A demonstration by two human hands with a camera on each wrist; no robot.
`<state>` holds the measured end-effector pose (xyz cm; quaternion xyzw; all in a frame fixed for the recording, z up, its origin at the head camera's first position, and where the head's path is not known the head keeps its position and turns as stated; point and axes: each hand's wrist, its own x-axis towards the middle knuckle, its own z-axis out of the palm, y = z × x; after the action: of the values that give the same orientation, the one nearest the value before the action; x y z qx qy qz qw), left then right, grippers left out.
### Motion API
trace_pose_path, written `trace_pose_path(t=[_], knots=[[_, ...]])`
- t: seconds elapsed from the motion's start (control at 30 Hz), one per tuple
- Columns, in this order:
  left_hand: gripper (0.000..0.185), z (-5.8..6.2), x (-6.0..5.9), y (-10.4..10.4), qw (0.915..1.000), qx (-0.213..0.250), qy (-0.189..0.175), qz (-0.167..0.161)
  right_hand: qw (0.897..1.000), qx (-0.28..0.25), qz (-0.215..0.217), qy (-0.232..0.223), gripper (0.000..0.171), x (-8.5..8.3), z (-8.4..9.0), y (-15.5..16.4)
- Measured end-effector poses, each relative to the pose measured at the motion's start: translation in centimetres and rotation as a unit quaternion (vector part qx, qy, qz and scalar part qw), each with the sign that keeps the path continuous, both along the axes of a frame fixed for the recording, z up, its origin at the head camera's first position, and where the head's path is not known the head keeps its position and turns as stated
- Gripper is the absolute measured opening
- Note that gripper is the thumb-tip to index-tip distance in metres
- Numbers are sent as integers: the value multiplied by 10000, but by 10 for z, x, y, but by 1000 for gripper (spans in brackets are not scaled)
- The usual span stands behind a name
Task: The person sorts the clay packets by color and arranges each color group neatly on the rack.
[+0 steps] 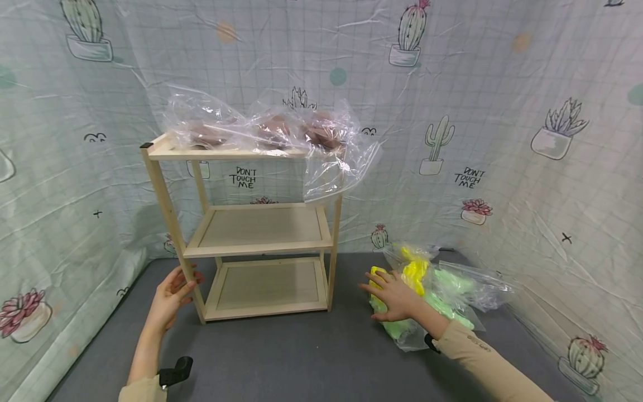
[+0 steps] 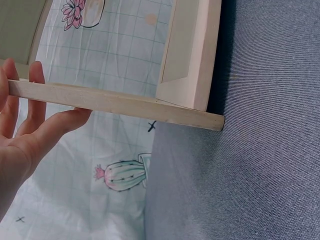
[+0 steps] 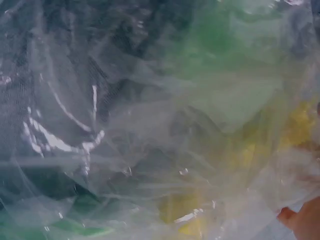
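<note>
Wooden shelf [image 1: 261, 229] leg gripped by left hand [image 1: 171, 296]; right hand [image 1: 397, 298] fingers spread on crinkly (clear) bags [image 1: 452, 290].

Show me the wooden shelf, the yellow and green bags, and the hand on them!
wooden shelf [image 1: 258, 228], head view, middle board.
yellow and green bags [image 1: 447, 287], head view, green part.
right hand [image 1: 394, 296], head view, back of hand.
</note>
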<state>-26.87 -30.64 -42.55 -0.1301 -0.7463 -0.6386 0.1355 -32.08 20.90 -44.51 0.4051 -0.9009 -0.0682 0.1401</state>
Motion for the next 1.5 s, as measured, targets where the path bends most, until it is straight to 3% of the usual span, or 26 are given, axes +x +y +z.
trace_pose_path(t=[0.17, 0.43, 0.77, 1.27, 1.5], knots=[[39, 1, 0, 0, 10000, -39, -45, 39, 9996, 117, -191, 154, 69, 0, -2, -1], [38, 0, 0, 0, 9999, -31, -24, 100, 9956, 282, -111, 883, 54, -4, -6, -4], [39, -1, -1, 0, 9997, -149, -58, 164, 9934, 134, -269, 1110, 51, -6, -10, -2], [38, -1, -2, 0, 9998, -103, -73, 123, 9811, -51, 307, 1908, 51, -6, -5, 0], [39, -1, -1, 0, 10000, -18, -64, 68, 9798, -315, 434, 1925, 50, 0, 0, 1]])
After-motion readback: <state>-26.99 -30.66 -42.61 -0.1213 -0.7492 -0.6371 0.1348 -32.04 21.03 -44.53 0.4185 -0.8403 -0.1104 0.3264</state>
